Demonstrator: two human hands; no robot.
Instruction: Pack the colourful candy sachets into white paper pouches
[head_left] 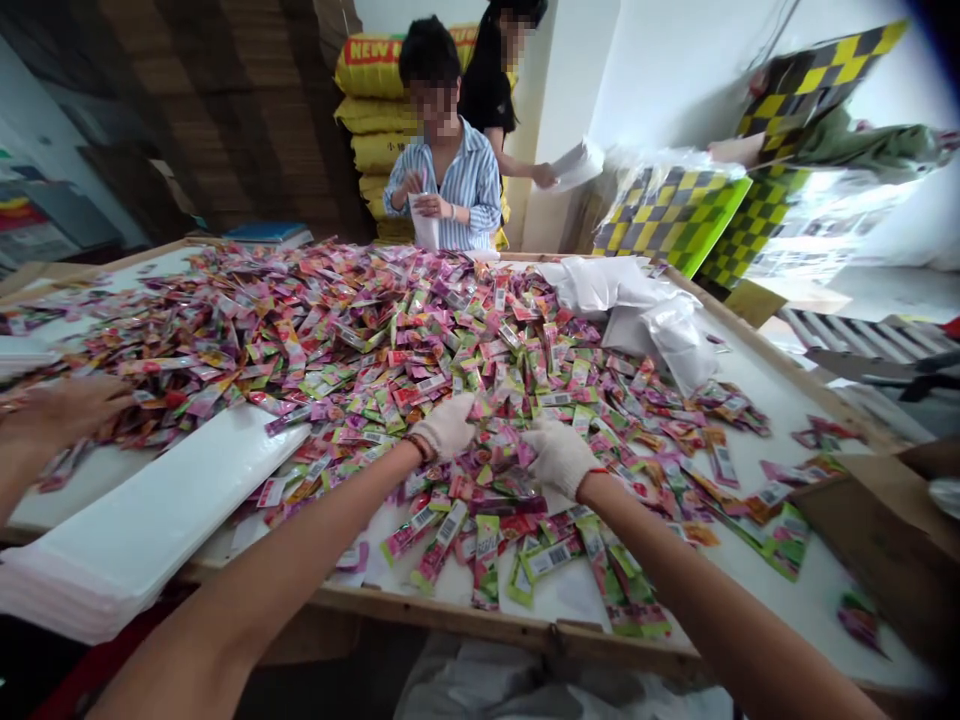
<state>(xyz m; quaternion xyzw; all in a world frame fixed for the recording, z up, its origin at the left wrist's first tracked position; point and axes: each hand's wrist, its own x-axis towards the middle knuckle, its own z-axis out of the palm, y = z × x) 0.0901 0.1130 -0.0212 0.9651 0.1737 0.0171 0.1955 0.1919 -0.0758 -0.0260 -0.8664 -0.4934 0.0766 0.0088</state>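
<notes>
Both my hands wear white knit gloves and work in a wide heap of small colourful snack packets [420,340] on a white-topped table. My left hand [448,427] rests on the packets left of centre, fingers extended towards the right and partly hidden. Across a small gap, my right hand [561,455] touches the heap with its fingers apart, pointing left. Pink and purple packets lie between the two hands. In front of them, several long green-and-pink packets [487,562] are spread near the table's front edge.
A stack of white plastic bags [157,510] lies at left, near another person's hand [67,408]. Filled white bags [645,305] sit at the back right; a cardboard box [877,530] stands at right. Two people stand behind the table, one holding a white bag [425,222]. A wooden rim [517,628] edges the table.
</notes>
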